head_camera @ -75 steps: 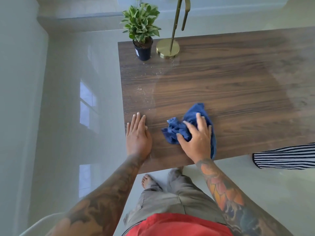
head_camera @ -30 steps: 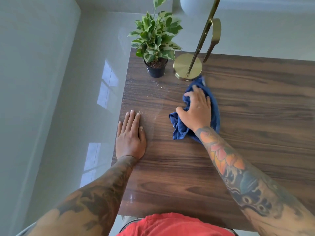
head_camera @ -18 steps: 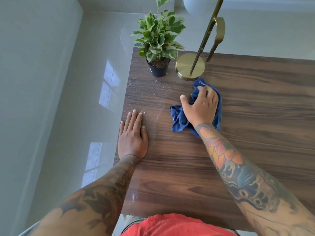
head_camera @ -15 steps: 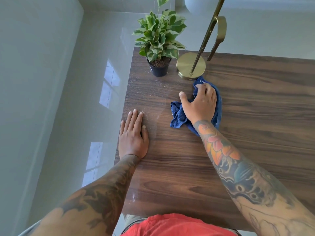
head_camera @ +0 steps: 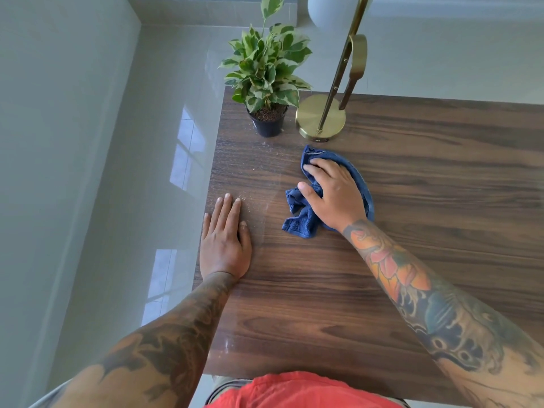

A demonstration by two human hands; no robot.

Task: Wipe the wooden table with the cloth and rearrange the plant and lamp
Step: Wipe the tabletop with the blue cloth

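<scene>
A dark wooden table [head_camera: 426, 201] fills the middle and right of the head view. My right hand [head_camera: 335, 192] lies on a crumpled blue cloth [head_camera: 300, 222], fingers bent over its far edge and thumb on the bunched part, just in front of the lamp. My left hand [head_camera: 225, 242] rests flat on the table's left edge, fingers straight. A leafy green plant [head_camera: 265, 69] in a black pot [head_camera: 269, 123] stands at the far left corner. Right beside it is the brass lamp's round base [head_camera: 321, 119], with its stem rising out of view.
Pale crumbs or dust [head_camera: 250, 172] speckle the wood between the pot and my left hand. The lamp's white globe [head_camera: 323, 7] hangs above the far edge. Glossy grey floor [head_camera: 132, 172] lies left of the table, and a wall stands further left.
My right hand slid the cloth up the table to the lamp base, then a little back and left with its fingers curling. My left hand stayed flat on the edge.
</scene>
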